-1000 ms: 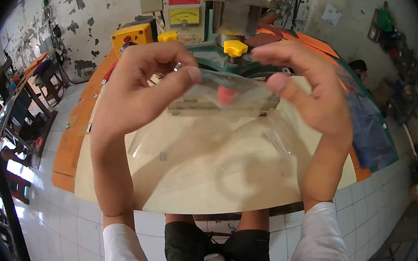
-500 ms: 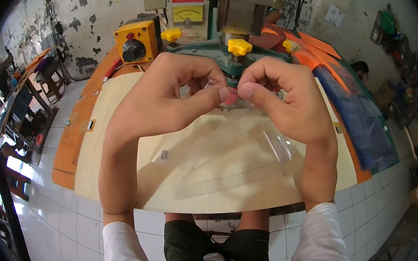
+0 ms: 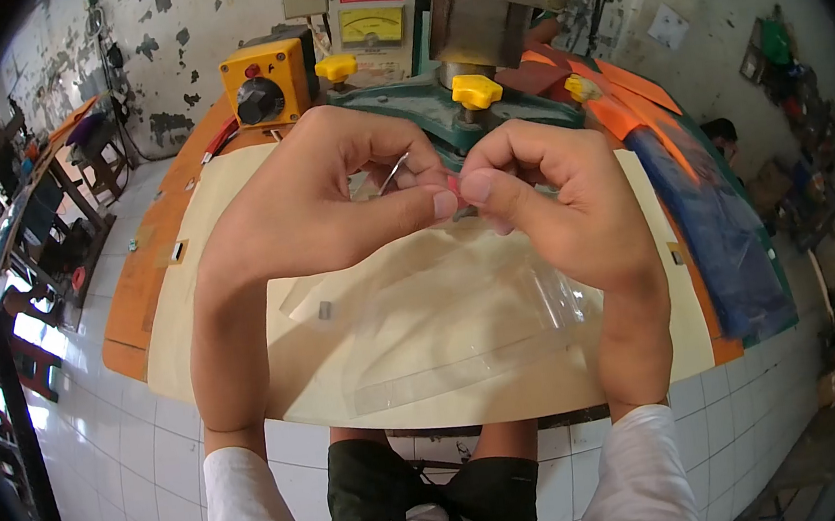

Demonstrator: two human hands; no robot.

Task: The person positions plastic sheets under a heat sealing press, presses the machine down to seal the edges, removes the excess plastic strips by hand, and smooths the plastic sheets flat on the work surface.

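Observation:
My left hand (image 3: 317,205) and my right hand (image 3: 568,201) meet fingertip to fingertip above the board. Both are closed in a pinch at a small pink piece (image 3: 454,187), mostly hidden by the fingers. A thin shiny metal thing (image 3: 395,171) sticks out between my left thumb and fingers; its kind is hidden. Below my hands a clear plastic sheet (image 3: 457,362) with folded, glossy edges lies on the cream board (image 3: 215,350). Near its left side is a small grey rectangle (image 3: 325,311).
Behind my hands stands a green press (image 3: 392,102) with yellow knobs (image 3: 477,92) and a yellow control box (image 3: 265,82). Orange sheets (image 3: 637,89) and blue plastic sheets (image 3: 701,233) lie on the right side of the table. A dark work table (image 3: 56,210) stands at far left.
My right hand has moved slightly left, closing the gap between the fingertips. The thin metal thing in my left hand shows more now. The clear sheet has shifted a little.

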